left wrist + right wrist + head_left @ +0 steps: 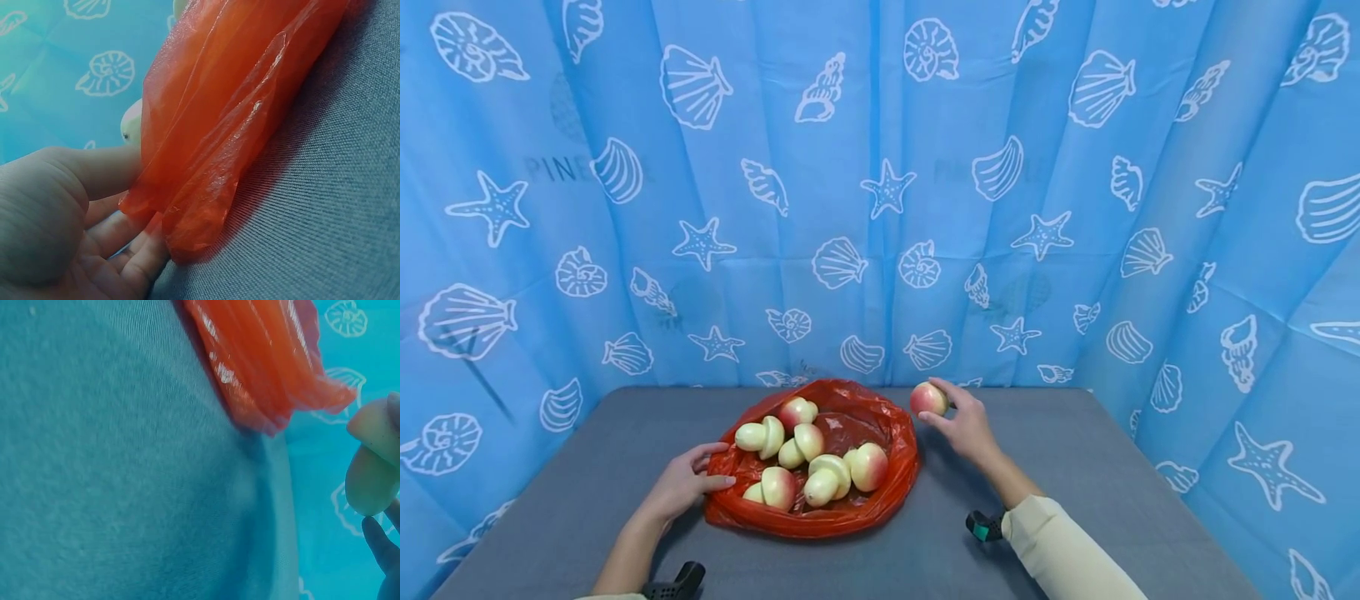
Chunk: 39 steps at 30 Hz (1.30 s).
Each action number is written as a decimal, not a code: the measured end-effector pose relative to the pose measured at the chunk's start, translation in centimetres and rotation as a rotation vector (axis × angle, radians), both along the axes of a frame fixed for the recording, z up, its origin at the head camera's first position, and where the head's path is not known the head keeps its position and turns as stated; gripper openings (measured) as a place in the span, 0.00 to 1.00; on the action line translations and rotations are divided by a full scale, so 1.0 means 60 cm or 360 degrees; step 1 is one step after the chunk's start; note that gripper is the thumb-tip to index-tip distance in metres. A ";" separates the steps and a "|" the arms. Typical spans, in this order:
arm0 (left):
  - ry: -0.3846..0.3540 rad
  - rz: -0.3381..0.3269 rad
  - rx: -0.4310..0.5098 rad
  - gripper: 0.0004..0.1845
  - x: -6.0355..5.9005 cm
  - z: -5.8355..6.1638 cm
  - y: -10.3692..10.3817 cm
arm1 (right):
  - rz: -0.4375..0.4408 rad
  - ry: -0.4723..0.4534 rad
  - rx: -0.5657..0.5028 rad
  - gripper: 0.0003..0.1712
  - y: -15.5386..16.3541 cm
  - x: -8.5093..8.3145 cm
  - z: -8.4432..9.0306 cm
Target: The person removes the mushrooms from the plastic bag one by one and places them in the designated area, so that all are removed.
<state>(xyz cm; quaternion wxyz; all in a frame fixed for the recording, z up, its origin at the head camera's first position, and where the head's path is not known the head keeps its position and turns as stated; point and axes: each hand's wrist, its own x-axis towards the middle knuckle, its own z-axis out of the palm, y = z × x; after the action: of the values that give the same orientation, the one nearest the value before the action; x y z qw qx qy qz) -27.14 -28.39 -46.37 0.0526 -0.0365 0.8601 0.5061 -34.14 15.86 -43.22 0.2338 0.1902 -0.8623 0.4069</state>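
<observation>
Nearest, the left hand [681, 486] pinches the near-left rim of the red plastic bag [880, 492], thumb on top and fingers beneath, holding it on the grey table [1075, 500]. Further back, the right hand [967, 427] grips one pink-and-cream toy mushroom [928, 399] in its fingertips, just off the bag's far-right edge, level with the mushrooms piled inside [820, 467].

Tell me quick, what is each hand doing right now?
Left hand: pinches the edge of the red bag.
Right hand: holds a toy mushroom above the table.
</observation>
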 end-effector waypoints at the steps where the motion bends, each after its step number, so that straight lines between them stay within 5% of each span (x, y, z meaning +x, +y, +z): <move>1: -0.0001 0.0002 -0.0002 0.40 -0.001 -0.001 0.000 | -0.0010 -0.0006 -0.0005 0.34 0.002 -0.002 -0.001; 18: 0.0018 0.0008 -0.0006 0.39 -0.001 -0.003 0.002 | -0.0187 -0.0235 0.0317 0.34 0.004 -0.052 -0.025; 30: 0.0038 -0.0004 -0.0003 0.39 0.004 -0.001 0.004 | -0.0299 -0.0439 0.0258 0.34 -0.016 -0.075 -0.045; 39: 0.0027 0.0008 0.0033 0.39 0.006 0.003 0.004 | -0.0305 -0.0438 0.0244 0.34 -0.022 -0.081 -0.043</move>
<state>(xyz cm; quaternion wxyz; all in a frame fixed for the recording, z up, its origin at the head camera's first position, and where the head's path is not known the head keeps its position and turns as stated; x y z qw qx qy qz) -26.80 -28.14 -46.16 0.0445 -0.0339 0.8551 0.5155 -39.00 14.57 -45.81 0.1360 0.0669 -0.9288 0.3381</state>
